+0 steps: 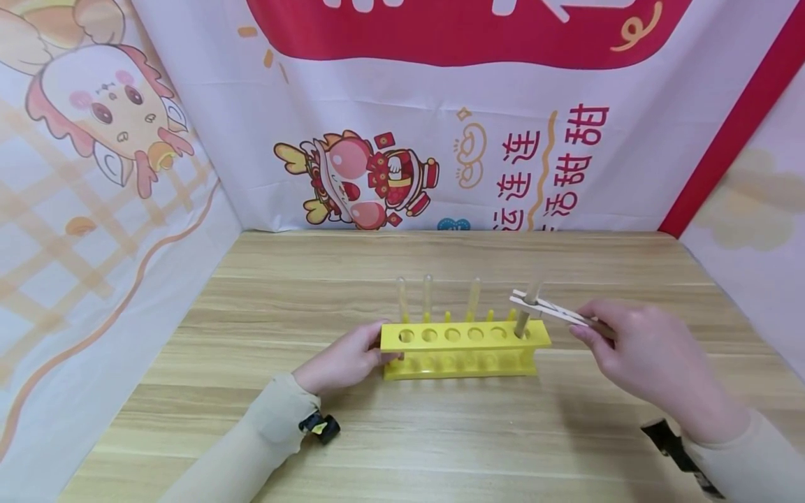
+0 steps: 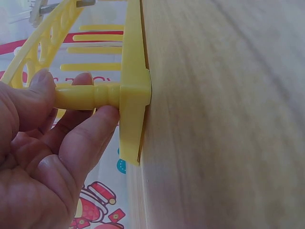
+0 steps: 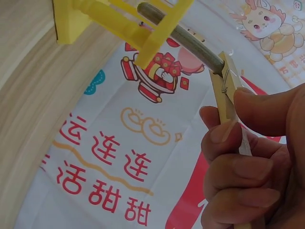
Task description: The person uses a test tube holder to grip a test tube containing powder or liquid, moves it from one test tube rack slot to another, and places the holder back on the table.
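A yellow test tube rack (image 1: 465, 347) stands on the table with a row of holes in its top plate. My left hand (image 1: 349, 360) grips its left end; in the left wrist view the thumb and fingers pinch the rack's end post (image 2: 88, 97). My right hand (image 1: 654, 363) holds a wooden test tube clamp (image 1: 560, 314), its jaws around a test tube (image 1: 523, 323) with greyish-brown contents. That tube passes through the rightmost hole of the top plate. In the right wrist view, the tube's rounded lower end (image 3: 145, 9) shows below the plate.
Three clear test tubes, the left one (image 1: 402, 297), the middle one (image 1: 428, 293) and the right one (image 1: 474, 297), stand upside down on pegs along the rack's back. Other pegs (image 1: 490, 316) are bare. Printed cloth (image 1: 390, 91) hangs behind and beside the wooden table (image 1: 440, 447).
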The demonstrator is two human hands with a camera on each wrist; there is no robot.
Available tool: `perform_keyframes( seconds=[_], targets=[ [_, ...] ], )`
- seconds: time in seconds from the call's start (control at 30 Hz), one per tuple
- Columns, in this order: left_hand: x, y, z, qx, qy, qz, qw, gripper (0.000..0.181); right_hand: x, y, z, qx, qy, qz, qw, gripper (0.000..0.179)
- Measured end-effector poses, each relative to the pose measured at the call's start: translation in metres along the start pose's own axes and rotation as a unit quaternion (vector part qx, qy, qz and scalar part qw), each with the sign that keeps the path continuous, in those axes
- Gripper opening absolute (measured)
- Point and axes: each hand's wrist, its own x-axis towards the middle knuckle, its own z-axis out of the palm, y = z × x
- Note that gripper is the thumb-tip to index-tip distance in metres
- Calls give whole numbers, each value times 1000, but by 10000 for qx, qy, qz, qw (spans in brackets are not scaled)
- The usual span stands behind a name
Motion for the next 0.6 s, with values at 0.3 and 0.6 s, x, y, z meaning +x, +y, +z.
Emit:
perform_keyframes(
  seconds=[0.3,0.6],
  targets=[
    [0,0,-1,16,-4,-24,10000,29,-9,0,13,60,-324,322,9989,17],
    [0,1,-1,20,-3,-87,10000,25,-16,3,28,53,4,193,9998,17]
  ],
)
